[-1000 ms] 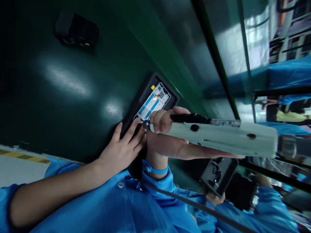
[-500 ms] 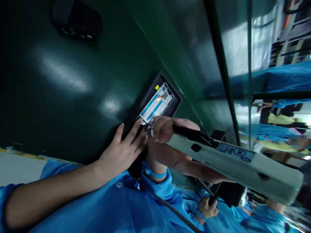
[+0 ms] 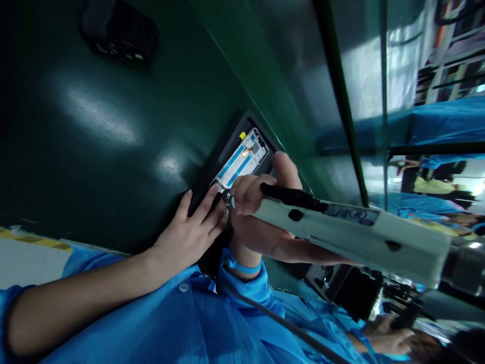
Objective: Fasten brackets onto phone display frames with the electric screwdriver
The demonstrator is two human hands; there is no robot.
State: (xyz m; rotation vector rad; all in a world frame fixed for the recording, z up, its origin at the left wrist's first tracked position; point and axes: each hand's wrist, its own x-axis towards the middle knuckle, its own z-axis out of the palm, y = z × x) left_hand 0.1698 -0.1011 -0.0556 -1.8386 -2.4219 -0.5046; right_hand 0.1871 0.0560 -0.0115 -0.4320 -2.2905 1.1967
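dark green table [image 3: 113, 177] bears a black tray [image 3: 227, 151]; the phone frame [image 3: 237, 163] lies inside it, long axis slanting away rightward. at the tray's near end, the left hand [image 3: 189, 227] spreads loosely, fingertips by the frame; the right hand [image 3: 255, 227] grasps an electric screwdriver [image 3: 348, 237].

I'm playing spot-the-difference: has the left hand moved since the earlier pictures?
No, not noticeably: judged against the black tray, the left hand stays in place, a fingertip still by the phone part's lower end.

The 2 hands [image 3: 185, 237] hide part of the phone frame [image 3: 237, 166].
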